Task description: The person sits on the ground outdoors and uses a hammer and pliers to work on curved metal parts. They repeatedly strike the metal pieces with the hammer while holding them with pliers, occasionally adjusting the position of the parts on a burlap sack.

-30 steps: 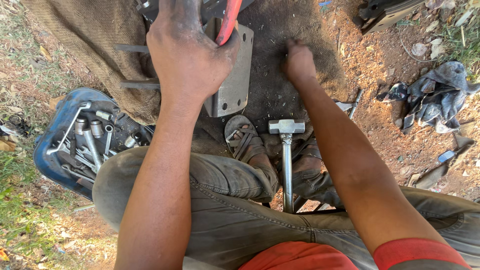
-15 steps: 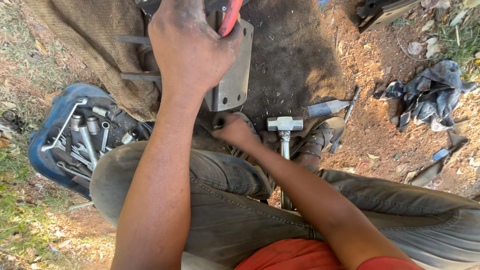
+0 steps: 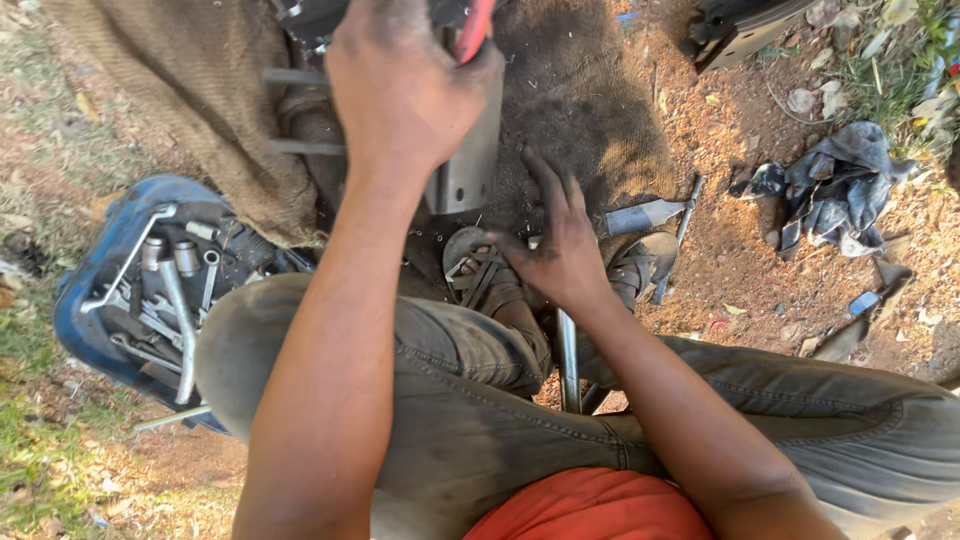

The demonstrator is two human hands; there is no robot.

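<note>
A: Where is the red-handled tool [image 3: 476,28] sitting?
B: At the top edge, above the grey metal plate [image 3: 468,165]. Your left hand [image 3: 405,85] is clenching its grip around the handle.
A: And the right hand [image 3: 560,250]?
B: Its grip is released, fingers spreading over the sacking [image 3: 590,110], just above the steel T-bar [image 3: 567,345] between your sandals. The blue tray [image 3: 85,300] of spanners is lying to your left.

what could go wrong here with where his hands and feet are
The left hand grips a red-handled tool against a grey metal plate; a slip could drive it toward the right hand spread just below. The sandalled foot sits under the plate, open to anything dropping. Metal shavings on the dark mat could cut bare fingers.
</note>
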